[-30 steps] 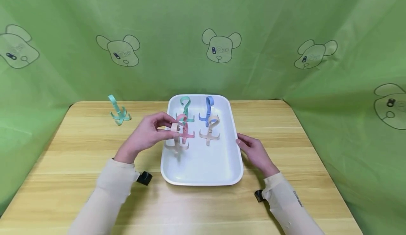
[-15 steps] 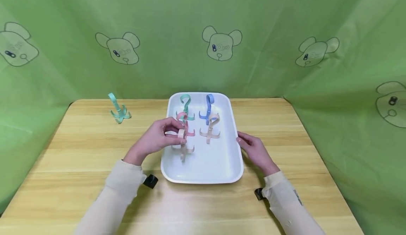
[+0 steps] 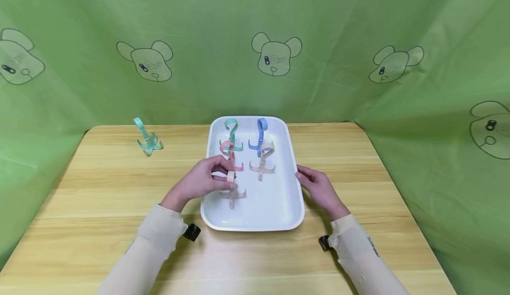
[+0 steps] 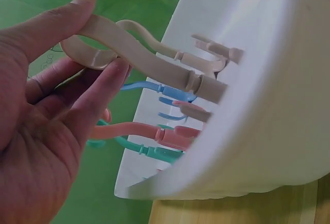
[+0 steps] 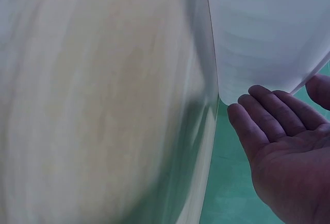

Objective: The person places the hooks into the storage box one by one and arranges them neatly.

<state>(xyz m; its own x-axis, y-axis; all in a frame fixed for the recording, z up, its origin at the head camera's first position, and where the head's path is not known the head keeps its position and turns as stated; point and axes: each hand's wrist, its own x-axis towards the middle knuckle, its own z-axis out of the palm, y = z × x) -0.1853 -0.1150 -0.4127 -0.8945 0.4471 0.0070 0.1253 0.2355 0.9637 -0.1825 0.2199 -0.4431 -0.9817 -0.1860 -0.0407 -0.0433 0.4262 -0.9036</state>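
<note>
The left hand (image 3: 197, 183) pinches the curled top of a beige hook (image 3: 232, 188), thumb and fingers (image 4: 105, 87) closed round the loop; the left wrist view shows that grip plainly. The hook stands roughly upright in the white tray (image 3: 259, 217), long axis near vertical, prongs down at the tray floor in the front-left part. Whether the prongs already touch the floor or hang just above it is hard to tell from the head view; prob. touching, given the left wrist view shows the prong end close against the white surface.

So the hook lies directly under and just right of the left hand, which is far nearer to it than the right. The right hand (image 3: 318, 191) sits at the tray's right rim, fingers straight and relaxed, fingertips against or just beside the edge, holding nothing. The right wrist view shows an open palm (image 5: 289, 152) next to the tray wall.

Other hooks in the tray, all upright: a pink hook (image 3: 231, 155) just behind the held one, a second beige hook (image 3: 264, 162) to its right, a green hook (image 3: 231, 133) and a blue hook (image 3: 260, 134) at the back. The held hook is near the pink one but appears apart from it.

Outside the tray, a teal hook (image 3: 147, 137) stands on the table (image 3: 99, 197) at the far left, well apart from both hands.
</note>
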